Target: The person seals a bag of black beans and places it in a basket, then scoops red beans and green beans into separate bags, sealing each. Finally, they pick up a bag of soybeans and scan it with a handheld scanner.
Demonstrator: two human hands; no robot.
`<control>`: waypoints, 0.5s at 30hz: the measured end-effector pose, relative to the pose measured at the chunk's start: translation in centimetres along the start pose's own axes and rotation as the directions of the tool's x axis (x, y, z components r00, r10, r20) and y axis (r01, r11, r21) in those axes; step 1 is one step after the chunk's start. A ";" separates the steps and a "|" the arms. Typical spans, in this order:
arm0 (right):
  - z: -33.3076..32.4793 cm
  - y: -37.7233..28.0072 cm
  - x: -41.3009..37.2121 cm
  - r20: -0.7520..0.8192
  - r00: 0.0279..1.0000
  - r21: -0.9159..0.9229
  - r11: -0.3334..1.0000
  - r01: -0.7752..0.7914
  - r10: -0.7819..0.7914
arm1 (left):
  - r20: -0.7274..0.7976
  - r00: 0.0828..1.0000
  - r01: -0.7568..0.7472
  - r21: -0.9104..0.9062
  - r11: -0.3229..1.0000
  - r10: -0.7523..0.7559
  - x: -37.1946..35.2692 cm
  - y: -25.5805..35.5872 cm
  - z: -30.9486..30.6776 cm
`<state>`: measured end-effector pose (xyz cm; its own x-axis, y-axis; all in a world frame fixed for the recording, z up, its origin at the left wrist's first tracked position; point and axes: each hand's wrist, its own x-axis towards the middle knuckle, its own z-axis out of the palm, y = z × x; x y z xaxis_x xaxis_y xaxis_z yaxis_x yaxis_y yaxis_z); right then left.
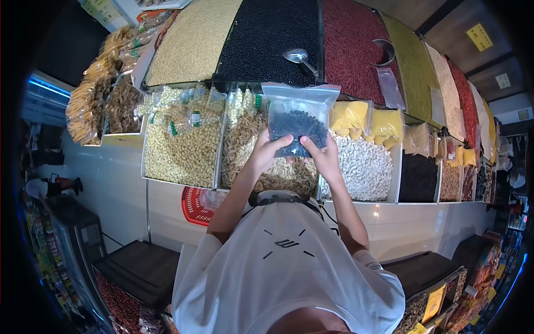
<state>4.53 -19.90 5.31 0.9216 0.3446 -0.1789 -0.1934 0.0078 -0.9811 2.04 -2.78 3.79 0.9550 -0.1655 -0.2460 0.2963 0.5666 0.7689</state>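
A clear zip bag (298, 119) with black beans in its lower part is held up between my two hands, its top edge away from me. My left hand (266, 149) grips the bag's lower left side, thumb on the front. On the lower right side, my right hand (322, 153) holds it the same way, fingers behind the plastic. Beyond the bag lies a bin of black beans (256, 42) with a metal scoop (296, 55) resting on it. Under my hands is a bin of brown dried strips (239, 150).
Bins of pale round seeds (183, 150), white pieces (361, 170), red beans (350, 44) and green beans (411, 67) surround the hands. A red basket (192, 207) sits low at the left. Dark display cases (139, 267) stand behind me. People are far off at both sides.
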 end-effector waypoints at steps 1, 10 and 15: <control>0.0 0.2 0.1 -0.003 1.000 0.000 1.000 -0.001 0.001 | -0.062 0.995 -0.070 0.036 0.997 0.072 -0.1 -0.1 0.2; 4.0 -1.5 -0.8 -0.109 0.919 0.033 0.923 0.383 -0.378 | 0.270 0.739 -0.342 0.940 -0.002 0.617 -2.7 0.6 6.3; 0.9 -2.7 0.1 -0.129 0.992 0.564 0.823 0.072 0.002 | 0.432 0.650 -0.531 0.847 -0.032 0.625 -4.1 3.0 4.6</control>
<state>4.85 -19.05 8.02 0.9570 0.2203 -0.1886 -0.2825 0.5606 -0.7784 -0.94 -4.09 9.78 0.8114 -0.1017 0.5755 -0.5064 -0.6139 0.6055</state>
